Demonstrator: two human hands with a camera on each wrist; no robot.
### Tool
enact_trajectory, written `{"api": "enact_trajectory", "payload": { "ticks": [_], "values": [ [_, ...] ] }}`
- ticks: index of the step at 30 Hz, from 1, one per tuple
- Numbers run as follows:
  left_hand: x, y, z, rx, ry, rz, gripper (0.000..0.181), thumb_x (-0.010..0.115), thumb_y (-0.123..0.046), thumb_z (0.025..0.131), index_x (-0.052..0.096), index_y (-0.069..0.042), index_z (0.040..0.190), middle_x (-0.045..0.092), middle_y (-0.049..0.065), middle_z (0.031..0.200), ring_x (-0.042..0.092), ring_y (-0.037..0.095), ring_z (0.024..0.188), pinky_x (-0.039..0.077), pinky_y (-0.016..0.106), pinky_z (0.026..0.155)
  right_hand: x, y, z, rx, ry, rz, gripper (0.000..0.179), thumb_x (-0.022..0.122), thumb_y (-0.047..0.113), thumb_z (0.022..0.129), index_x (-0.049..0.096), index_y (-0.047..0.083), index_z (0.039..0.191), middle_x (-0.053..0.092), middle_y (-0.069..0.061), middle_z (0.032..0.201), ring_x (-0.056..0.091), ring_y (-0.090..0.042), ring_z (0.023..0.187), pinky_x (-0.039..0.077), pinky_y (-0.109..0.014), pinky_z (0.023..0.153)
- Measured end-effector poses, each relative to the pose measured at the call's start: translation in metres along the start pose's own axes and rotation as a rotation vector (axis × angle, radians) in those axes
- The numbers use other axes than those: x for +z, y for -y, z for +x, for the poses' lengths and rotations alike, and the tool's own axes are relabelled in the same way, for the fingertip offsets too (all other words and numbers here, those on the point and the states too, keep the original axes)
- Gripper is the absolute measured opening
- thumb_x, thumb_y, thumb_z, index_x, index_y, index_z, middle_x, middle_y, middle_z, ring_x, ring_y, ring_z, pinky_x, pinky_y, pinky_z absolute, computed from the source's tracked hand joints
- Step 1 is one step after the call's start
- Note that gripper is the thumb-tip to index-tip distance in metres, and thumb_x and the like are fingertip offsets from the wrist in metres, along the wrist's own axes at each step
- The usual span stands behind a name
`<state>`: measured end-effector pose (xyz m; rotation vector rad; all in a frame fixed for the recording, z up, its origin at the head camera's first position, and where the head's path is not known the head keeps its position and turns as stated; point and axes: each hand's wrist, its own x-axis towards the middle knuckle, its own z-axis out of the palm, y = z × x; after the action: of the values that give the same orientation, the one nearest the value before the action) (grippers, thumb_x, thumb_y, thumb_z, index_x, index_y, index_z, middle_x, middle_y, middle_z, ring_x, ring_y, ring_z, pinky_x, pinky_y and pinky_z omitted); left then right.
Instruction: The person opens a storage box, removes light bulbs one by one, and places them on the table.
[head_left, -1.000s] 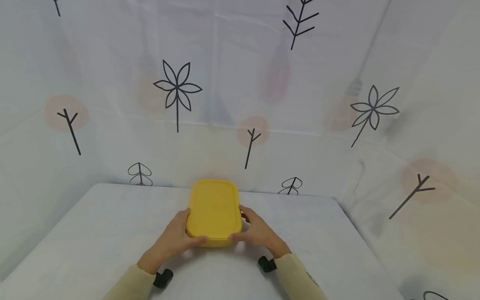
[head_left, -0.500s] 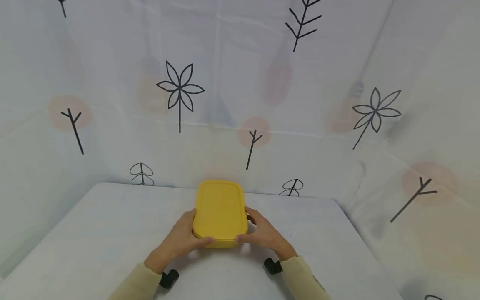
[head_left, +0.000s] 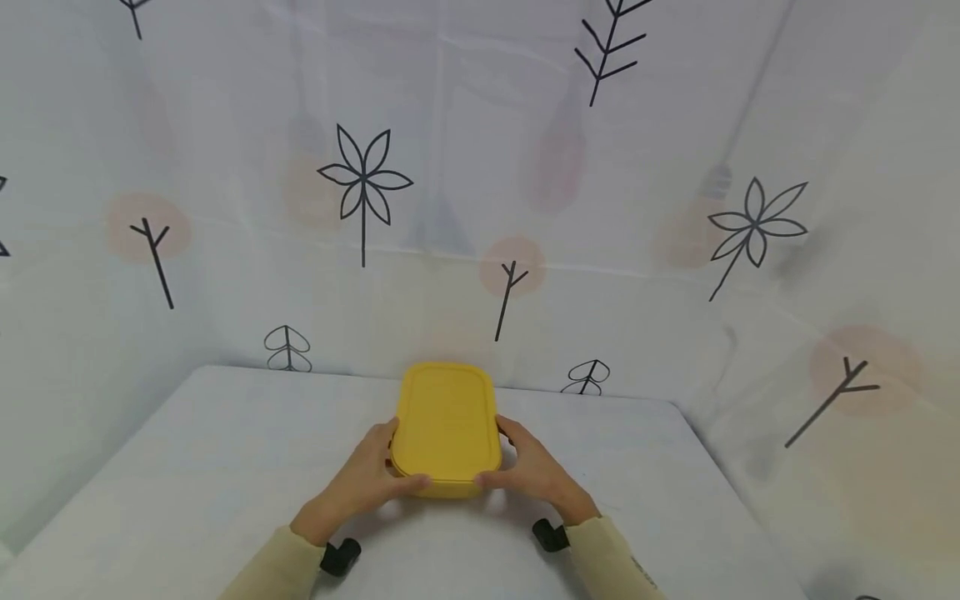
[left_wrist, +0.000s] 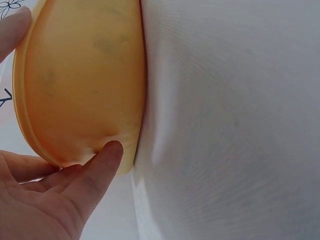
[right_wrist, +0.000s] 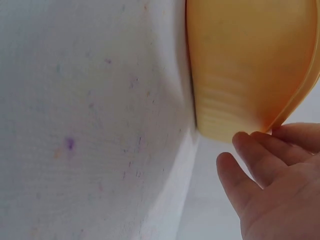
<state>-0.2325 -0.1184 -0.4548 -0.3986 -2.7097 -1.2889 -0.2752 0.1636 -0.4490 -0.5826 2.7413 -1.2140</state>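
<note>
A yellow lidded food container (head_left: 446, 421) lies flat on the white-covered table, close to its back edge. My left hand (head_left: 367, 471) grips the container's left side, its thumb at the near end and its fingers along the side. On the opposite side, my right hand (head_left: 536, 471) holds the container the same way. The left wrist view shows fingertips of the left hand (left_wrist: 55, 200) against the container's wall (left_wrist: 85, 85). In the right wrist view, some fingers of the right hand (right_wrist: 280, 185) meet the container (right_wrist: 250, 65), while the lowest finger stands apart from it.
The white table cover (head_left: 225, 467) spreads around the container on both sides. A white curtain (head_left: 442, 167) printed with black plant drawings hangs right behind the table and along its sides. Small purple stains (right_wrist: 70, 144) mark the cover in the right wrist view.
Both hands and the container have shifted slightly to the right. The whole head view has also drifted a little. Both hands keep their hold on the container's sides.
</note>
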Motion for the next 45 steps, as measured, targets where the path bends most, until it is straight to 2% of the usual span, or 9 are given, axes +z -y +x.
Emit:
{"api": "enact_trajectory", "payload": {
  "ticks": [10, 20, 30, 45],
  "values": [
    [-0.0015, 0.0037, 0.0009, 0.039, -0.004, 0.008, 0.107, 0.078, -0.062, 0.066, 0.035, -0.004, 0.145, 0.039, 0.012, 0.141, 0.044, 0.023, 0.122, 0.046, 0.041, 0.098, 0.0034, 0.0014, 0.0005, 0.022, -0.020, -0.037, 0.115, 0.080, 0.064, 0.058, 0.029, 0.017, 0.150, 0.032, -0.001, 0.152, 0.031, -0.026, 0.138, 0.028, -0.054, 0.111],
    [0.0014, 0.0043, 0.0030, 0.036, -0.025, -0.009, 0.107, 0.081, -0.059, 0.064, 0.037, -0.005, 0.145, 0.041, 0.011, 0.141, 0.046, 0.023, 0.123, 0.049, 0.037, 0.097, 0.0019, 0.0047, -0.0005, 0.011, -0.028, -0.055, 0.116, 0.080, 0.066, 0.057, 0.030, 0.020, 0.150, 0.032, -0.001, 0.151, 0.029, -0.026, 0.139, 0.027, -0.056, 0.111],
    [0.0037, 0.0017, 0.0024, 0.045, -0.041, 0.019, 0.107, 0.080, -0.060, 0.064, 0.038, -0.002, 0.144, 0.042, 0.012, 0.141, 0.045, 0.024, 0.125, 0.049, 0.035, 0.096, 0.0023, 0.0039, -0.0016, 0.035, -0.040, -0.062, 0.118, 0.080, 0.067, 0.056, 0.029, 0.019, 0.151, 0.032, -0.003, 0.152, 0.028, -0.027, 0.139, 0.026, -0.056, 0.111],
    [0.0021, -0.0024, 0.0002, 0.071, -0.092, 0.088, 0.107, 0.077, -0.065, 0.062, 0.042, -0.004, 0.142, 0.047, 0.010, 0.139, 0.051, 0.021, 0.118, 0.050, 0.037, 0.093, 0.0002, 0.0038, -0.0035, 0.019, -0.060, -0.078, 0.117, 0.078, 0.068, 0.058, 0.030, 0.014, 0.150, 0.034, -0.004, 0.152, 0.030, -0.027, 0.139, 0.028, -0.054, 0.111]
  ]
}}
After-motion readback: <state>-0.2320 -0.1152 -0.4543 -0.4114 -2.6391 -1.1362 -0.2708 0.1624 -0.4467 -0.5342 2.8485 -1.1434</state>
